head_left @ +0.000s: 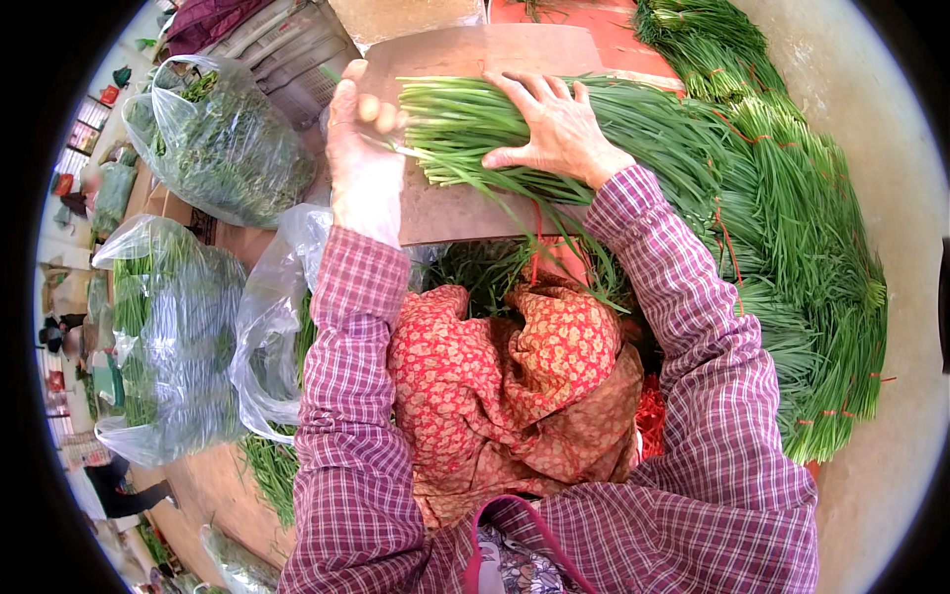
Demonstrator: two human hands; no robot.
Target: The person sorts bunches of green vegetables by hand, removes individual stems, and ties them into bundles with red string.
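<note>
A thick bunch of garlic chives [460, 129] lies across a brown board [475, 213], its pale cut ends pointing left. My right hand [559, 129] rests flat on top of the bunch with the fingers spread. Beside the pale ends, my left hand [366, 134] is closed, its fingers curled and a little blurred. A thin chive stalk [404, 150] shows at its lower side, and a bit of green sticks out near the thumb. The hand hides the rest of the stalk.
Tied chive bundles [782, 218] with red ties are piled along the right. Clear plastic bags of greens [228, 148] stand at the left, near a grey crate [287, 59]. A red flowered cloth [465, 366] covers my lap. Loose greens [475, 267] hang below the board.
</note>
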